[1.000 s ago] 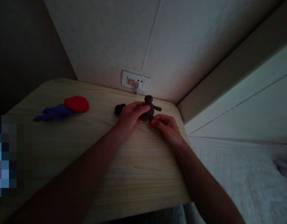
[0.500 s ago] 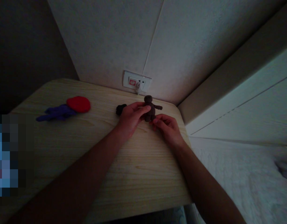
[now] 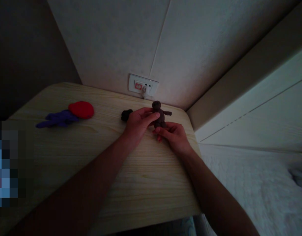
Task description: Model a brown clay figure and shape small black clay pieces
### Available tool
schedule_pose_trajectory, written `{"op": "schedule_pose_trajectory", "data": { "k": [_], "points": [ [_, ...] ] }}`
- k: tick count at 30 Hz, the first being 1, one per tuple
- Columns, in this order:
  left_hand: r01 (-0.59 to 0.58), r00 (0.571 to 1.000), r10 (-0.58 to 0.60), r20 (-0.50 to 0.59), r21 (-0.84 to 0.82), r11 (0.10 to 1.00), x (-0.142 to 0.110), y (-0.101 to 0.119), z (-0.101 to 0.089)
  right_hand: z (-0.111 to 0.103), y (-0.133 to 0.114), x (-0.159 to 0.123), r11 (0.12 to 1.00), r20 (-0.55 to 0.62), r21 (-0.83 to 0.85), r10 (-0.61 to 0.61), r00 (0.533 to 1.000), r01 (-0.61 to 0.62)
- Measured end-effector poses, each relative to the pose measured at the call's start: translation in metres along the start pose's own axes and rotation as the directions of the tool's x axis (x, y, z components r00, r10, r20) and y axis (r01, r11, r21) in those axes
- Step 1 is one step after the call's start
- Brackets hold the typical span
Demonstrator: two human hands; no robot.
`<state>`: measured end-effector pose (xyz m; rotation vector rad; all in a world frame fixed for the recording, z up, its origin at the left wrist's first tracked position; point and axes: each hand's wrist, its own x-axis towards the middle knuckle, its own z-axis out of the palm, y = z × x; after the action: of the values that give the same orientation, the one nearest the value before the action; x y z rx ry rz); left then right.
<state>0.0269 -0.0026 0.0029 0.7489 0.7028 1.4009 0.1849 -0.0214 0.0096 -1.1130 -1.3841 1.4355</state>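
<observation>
A small dark brown figure (image 3: 161, 117), apparently modelling clay, has a round head, a plump body and an arm sticking out to the right. My left hand (image 3: 139, 124) is closed around its left side, thumb across the body. Below the figure's feet, my right hand (image 3: 177, 137) pinches a small red piece (image 3: 159, 137) between thumb and fingers. The red piece is close under the feet; whether it touches them I cannot tell. Just left of my left hand lies a black lump (image 3: 126, 115), partly hidden behind it.
On the left of the wooden tabletop (image 3: 146, 183), a flat red lump (image 3: 81, 109) rests against a jagged purple lump (image 3: 59, 118). A wall socket (image 3: 143, 86) with a clear plug is just above the back edge. A white panel (image 3: 254, 111) rises at the right.
My right hand has shifted slightly left below the figure's feet, and more of the red piece shows. My left hand keeps its hold on the figure.
</observation>
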Motion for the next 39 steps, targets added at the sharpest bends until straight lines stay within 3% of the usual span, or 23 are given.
{"op": "schedule_pose_trajectory", "data": {
  "k": [13, 18, 22, 27, 31, 39],
  "points": [
    [-0.007, 1.000, 0.006, 0.022, 0.038, 0.999, 0.001, -0.003, -0.001, -0.001, 0.002, 0.002, 1.000, 0.026, -0.026, -0.011, 1.000, 0.012],
    [-0.042, 0.999, 0.043, -0.020, 0.031, 0.999, 0.002, -0.003, -0.002, -0.003, 0.001, 0.003, 0.999, 0.058, -0.033, -0.010, 0.998, 0.011],
    [-0.052, 0.999, 0.053, -0.010, 0.074, 0.996, 0.002, -0.002, -0.002, -0.008, 0.002, 0.003, 0.993, -0.073, 0.020, -0.117, 0.991, 0.118],
    [-0.057, 0.998, 0.052, 0.032, 0.169, 0.984, -0.003, 0.001, 0.001, -0.013, 0.003, 0.004, 0.952, -0.234, -0.104, -0.306, 0.923, 0.289],
    [-0.077, 0.997, 0.071, 0.039, 0.215, 0.974, -0.005, 0.002, 0.002, -0.014, 0.003, 0.005, 0.914, -0.268, -0.179, -0.401, 0.876, 0.364],
    [-0.075, 0.997, 0.067, 0.042, 0.229, 0.971, -0.005, 0.002, 0.003, -0.014, 0.007, 0.008, 0.908, -0.280, -0.184, -0.415, 0.865, 0.376]
  ]
}}
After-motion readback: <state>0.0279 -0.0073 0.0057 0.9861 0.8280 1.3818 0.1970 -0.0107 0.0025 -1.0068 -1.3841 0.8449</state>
